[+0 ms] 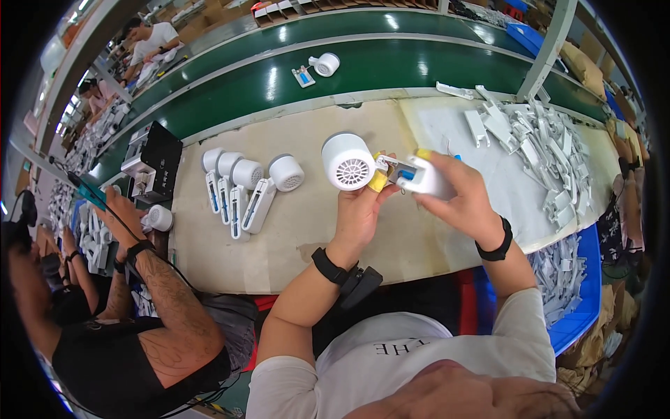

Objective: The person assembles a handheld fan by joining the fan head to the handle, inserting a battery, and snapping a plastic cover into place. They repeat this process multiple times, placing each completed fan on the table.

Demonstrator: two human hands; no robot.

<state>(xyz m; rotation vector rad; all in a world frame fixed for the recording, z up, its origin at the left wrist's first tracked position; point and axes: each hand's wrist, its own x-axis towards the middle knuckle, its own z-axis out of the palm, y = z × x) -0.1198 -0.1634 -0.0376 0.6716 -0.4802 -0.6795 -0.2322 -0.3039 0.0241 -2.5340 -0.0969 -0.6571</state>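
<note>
My left hand (357,215) holds a white handheld device (347,162) by its narrow handle. A round head with a slotted grille faces up, left of the fingers. Yellow covers wrap some fingertips on both hands. My right hand (464,199) grips a white handle shell (431,179) between thumb and fingers, against the open handle. Something blue shows inside the handle; the contact point is partly hidden by fingers. To the left lie several similar devices (246,173), with round heads toward the back and handles toward me.
White shell pieces (523,133) lie heaped on the table's right; more fill a blue bin (592,279) below. A green conveyor (377,70) beyond carries another device (325,65). At left stand a black box (151,164) and a co-worker's hand (120,215) with a teal tool (87,190).
</note>
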